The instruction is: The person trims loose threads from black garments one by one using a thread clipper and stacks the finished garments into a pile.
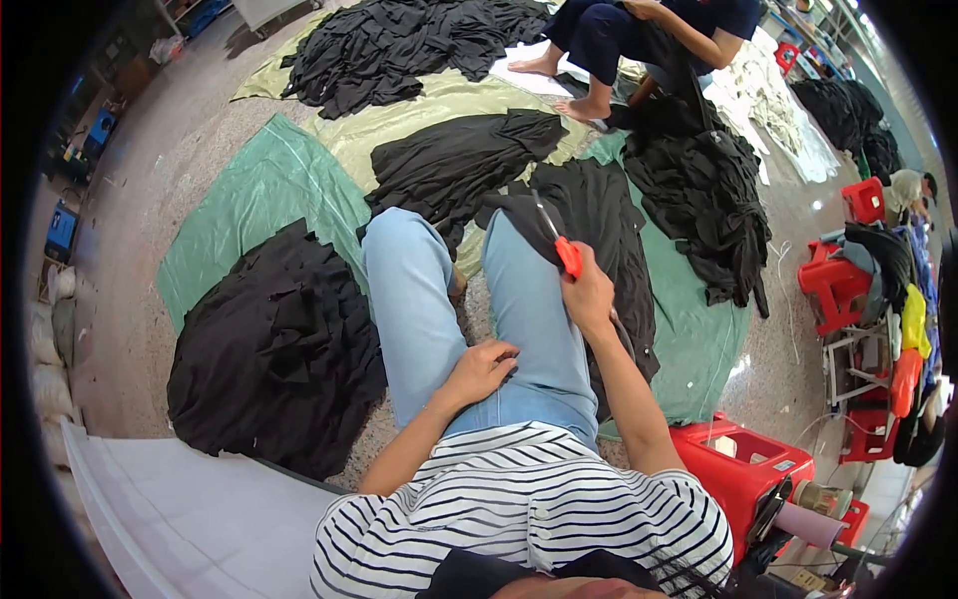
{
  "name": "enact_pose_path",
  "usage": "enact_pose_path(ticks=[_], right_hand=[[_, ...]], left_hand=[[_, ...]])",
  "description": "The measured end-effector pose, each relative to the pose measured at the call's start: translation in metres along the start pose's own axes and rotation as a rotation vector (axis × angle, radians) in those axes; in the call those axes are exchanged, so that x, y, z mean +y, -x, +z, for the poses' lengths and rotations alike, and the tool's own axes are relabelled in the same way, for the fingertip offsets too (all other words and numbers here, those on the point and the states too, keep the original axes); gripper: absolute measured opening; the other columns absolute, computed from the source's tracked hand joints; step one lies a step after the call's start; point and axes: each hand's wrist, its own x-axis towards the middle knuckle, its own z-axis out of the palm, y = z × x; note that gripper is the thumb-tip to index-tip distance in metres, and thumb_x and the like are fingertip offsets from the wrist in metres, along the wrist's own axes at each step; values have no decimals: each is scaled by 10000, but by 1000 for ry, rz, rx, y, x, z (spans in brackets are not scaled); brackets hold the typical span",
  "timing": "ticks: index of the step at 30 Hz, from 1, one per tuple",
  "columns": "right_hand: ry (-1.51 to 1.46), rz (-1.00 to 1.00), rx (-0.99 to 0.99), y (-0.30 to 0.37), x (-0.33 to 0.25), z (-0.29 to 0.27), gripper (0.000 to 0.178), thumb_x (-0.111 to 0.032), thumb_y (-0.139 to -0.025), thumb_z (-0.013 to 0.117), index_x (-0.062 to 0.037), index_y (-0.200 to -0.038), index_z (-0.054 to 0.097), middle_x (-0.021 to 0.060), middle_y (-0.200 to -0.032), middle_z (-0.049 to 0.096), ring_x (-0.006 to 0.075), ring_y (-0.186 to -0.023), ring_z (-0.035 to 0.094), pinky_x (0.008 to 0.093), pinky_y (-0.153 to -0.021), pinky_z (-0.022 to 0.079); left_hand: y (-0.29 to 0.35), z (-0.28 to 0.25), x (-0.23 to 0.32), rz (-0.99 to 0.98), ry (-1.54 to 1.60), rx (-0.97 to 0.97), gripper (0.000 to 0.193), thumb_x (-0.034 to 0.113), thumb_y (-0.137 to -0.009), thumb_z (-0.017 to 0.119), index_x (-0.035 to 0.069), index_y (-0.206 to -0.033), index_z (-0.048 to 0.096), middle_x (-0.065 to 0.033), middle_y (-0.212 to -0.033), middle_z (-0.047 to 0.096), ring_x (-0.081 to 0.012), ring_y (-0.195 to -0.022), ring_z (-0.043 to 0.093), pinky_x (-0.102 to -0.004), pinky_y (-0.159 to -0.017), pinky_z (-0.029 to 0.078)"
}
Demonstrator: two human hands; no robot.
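Observation:
My right hand [591,292] is closed around red-handled scissors [567,256], their metal blade pointing up and away above my right knee. A piece of black cloth [525,222] lies over that knee, beneath the blade. Resting across my lap, my left hand [483,371] is empty, its fingers loosely extended on the blue jeans. A long pile of black cloth [609,250] lies just right of my right leg, and another heap [274,349] spreads on the floor to the left of my legs.
Green sheets [264,195] and a yellowish sheet [439,98] cover the floor under more black piles. Opposite, a barefoot person [609,45] sits near black cloth. A red stool [738,449] stands by my right elbow; a white panel [190,509] lies at lower left.

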Motion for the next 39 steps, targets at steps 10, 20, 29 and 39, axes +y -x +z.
enact_pose_path(ticks=[10, 20, 29, 39], right_hand=[[159, 624, 266, -110, 105, 19, 447, -293, -829, 678, -170, -1222, 504, 216, -1043, 673, 456, -972, 634, 526, -828, 494], [349, 174, 275, -8, 145, 1, 720, -45, -803, 635, -42, -1461, 343, 242, -1139, 563, 430, -1034, 548, 484, -877, 435], [694, 210, -78, 17, 169, 26, 749, -217, -799, 686, -174, -1473, 361, 123, -1180, 505, 357, -1074, 514, 511, -830, 447], [372, 197, -64, 119, 151, -11, 580, -338, -911, 518, -167, -1453, 402, 141, -1509, 359, 316, -1359, 383, 456, -1081, 299]], left_hand=[[-6, 4, -11, -91, -21, 58, 151, 137, -852, 665, 10, -916, 615, -152, -886, 646, -294, -779, 641, -378, -691, 498], [10, -2, -27, -291, -253, -95, 276, 282, -844, 646, 47, -988, 660, -186, -943, 686, -372, -890, 657, -471, -765, 508], [-3, 9, -61, -305, -292, -164, 344, 293, -857, 623, 53, -1103, 638, -196, -1019, 677, -361, -955, 649, -447, -805, 509], [-25, 17, -83, -268, -243, -179, 328, 269, -845, 621, 39, -1078, 640, -206, -987, 681, -382, -936, 647, -475, -795, 506]])
